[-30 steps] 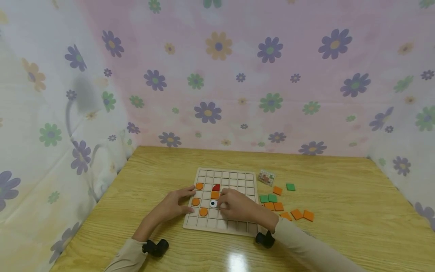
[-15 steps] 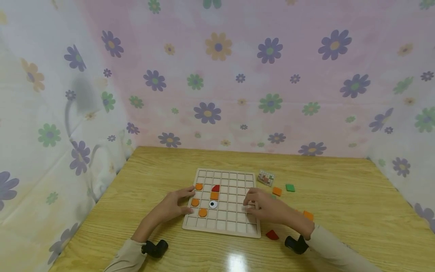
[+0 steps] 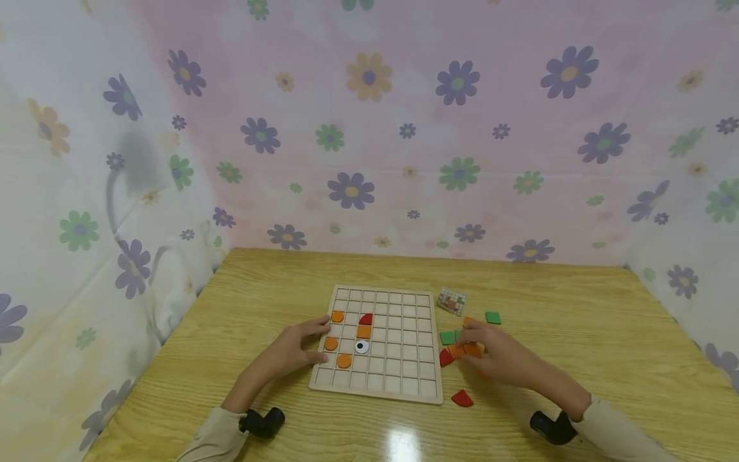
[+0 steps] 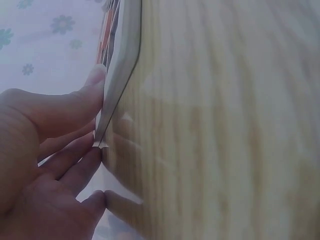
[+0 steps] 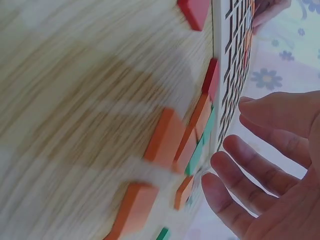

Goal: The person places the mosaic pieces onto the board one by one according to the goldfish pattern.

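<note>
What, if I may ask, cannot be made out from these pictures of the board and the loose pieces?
Card, head view: its pattern is too small to read.
Orange pieces, head view: partly covered by the right grip, so their number is unclear.
Board, left wrist view: edge-on and cut off at the top.
Green piece, right wrist view: cut off by the bottom edge.

One desk (image 3: pixel 323 436) bears one grid board (image 3: pixel 398 350). On the board sit three orange discs (image 3: pixel 331 344), one red quarter piece (image 3: pixel 366 319), one orange square (image 3: pixel 364 332) and one white eye disc (image 3: pixel 361 347). To the board's right lie two loose red quarter pieces (image 3: pixel 462 398), three green tiles (image 3: pixel 493 317) and at least five orange tiles (image 5: pixel 165 140), the full number hidden. Beside the board's far right corner: one patterned card (image 3: pixel 451 301).
</note>
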A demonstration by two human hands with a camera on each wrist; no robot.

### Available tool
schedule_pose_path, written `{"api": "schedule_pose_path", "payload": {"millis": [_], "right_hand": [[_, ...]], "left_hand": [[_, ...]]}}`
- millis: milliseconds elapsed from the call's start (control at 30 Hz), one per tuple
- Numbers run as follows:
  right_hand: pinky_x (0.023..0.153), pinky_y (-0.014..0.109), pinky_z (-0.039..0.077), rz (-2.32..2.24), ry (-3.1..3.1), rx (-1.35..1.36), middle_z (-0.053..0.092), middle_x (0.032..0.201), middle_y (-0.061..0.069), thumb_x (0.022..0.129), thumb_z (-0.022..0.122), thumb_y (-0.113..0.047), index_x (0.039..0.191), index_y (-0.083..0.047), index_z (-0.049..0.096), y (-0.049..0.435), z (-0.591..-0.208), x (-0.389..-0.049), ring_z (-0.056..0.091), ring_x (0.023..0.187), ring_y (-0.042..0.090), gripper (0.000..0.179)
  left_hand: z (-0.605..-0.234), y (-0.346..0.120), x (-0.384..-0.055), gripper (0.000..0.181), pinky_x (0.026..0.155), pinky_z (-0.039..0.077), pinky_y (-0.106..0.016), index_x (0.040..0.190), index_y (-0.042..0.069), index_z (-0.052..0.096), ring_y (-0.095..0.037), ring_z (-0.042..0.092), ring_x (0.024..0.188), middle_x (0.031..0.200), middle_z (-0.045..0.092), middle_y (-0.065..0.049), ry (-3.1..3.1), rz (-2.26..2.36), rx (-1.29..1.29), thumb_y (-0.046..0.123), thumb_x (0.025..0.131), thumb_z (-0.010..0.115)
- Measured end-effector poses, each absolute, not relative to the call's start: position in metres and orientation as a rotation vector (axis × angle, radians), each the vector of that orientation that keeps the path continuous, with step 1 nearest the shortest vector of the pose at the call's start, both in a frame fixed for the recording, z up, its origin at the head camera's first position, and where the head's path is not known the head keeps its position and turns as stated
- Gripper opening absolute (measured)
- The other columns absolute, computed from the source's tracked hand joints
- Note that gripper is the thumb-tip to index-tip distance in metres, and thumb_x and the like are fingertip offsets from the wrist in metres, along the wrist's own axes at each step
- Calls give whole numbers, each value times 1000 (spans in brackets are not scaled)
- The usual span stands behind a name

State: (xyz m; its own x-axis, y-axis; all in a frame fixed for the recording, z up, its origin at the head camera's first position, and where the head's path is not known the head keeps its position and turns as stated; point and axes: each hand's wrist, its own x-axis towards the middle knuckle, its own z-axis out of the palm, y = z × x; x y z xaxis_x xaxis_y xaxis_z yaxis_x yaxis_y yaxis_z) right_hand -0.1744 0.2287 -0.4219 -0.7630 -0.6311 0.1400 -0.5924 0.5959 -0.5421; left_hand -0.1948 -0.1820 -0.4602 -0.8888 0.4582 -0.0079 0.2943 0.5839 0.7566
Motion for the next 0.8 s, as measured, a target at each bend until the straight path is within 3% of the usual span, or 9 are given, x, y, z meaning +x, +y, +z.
{"api": "schedule_pose_path", "payload": {"millis": [100,267,800], "right_hand": [[52,21,45,-925,2740,-1017,58,102,8,86,68,-4,96,-12,68,239,-423,-173,51,69,10,13],[62,27,51,-872,2795,-1008,58,95,-4,85,69,-7,95,-14,68,255,-425,-170,56,81,16,12],[59,26,48,-818,2865,-1035,58,93,-6,78,78,-13,93,-18,68,284,-435,-155,52,75,5,19]], "left_hand": [[-461,-182,-195,61,107,29,-49,137,3,50,-31,28,138,148,38,-7,2618,1186,633,18,82,74],[-462,-183,-196,61,107,29,-50,137,3,50,-31,28,138,148,37,-7,2615,1185,635,19,83,74],[-463,-183,-197,61,107,29,-49,136,4,51,-30,28,138,148,38,-6,2627,1175,631,18,82,75]]}}
